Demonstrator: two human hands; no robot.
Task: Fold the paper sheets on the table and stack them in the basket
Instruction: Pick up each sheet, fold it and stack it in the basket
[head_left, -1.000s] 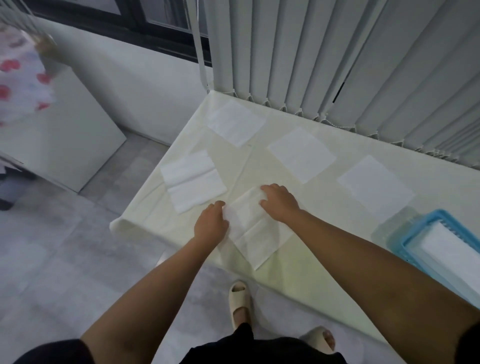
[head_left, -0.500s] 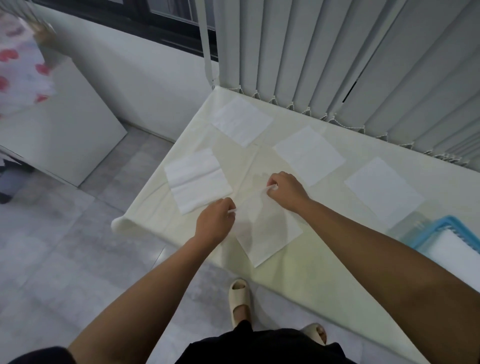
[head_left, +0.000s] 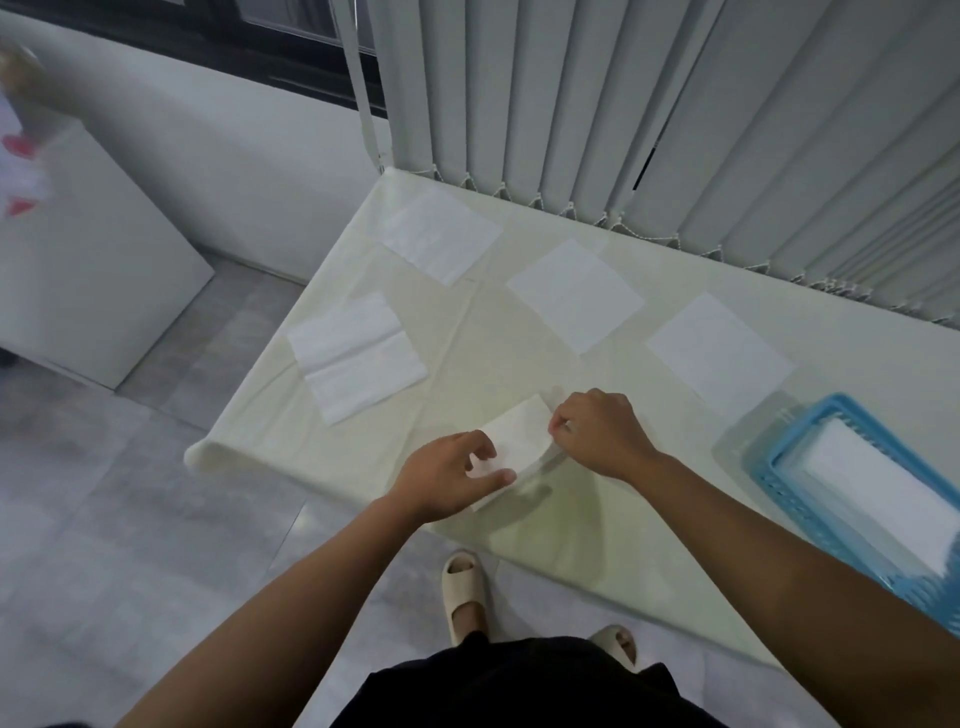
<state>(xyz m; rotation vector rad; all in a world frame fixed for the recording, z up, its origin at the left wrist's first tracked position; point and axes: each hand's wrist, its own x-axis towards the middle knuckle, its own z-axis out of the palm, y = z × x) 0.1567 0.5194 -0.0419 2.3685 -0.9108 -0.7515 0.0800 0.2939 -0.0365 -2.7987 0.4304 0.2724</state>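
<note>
- while both hands pinch it, the folded sheet (head_left: 519, 441) sits at the bench's (head_left: 597, 519) near edge, left hand (head_left: 449, 480) and right hand (head_left: 597, 434) each in a narrow grip on it.
- four flat sheets lie apart: one near the left edge (head_left: 358, 356), three along the far edge (head_left: 441, 241) (head_left: 574, 293) (head_left: 719, 351).
- blue basket (head_left: 779, 467) at the right end holds white paper (head_left: 883, 493).

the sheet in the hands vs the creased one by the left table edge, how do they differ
The sheet in the hands is folded over into a narrow strip; the creased sheet lies opened out, showing only a fold line across it.
The sheet in the hands is pinched by the left hand and right hand; the creased sheet is untouched.
The sheet in the hands sits near the front edge; the creased sheet lies farther back.
Both are white paper on the table.
</note>
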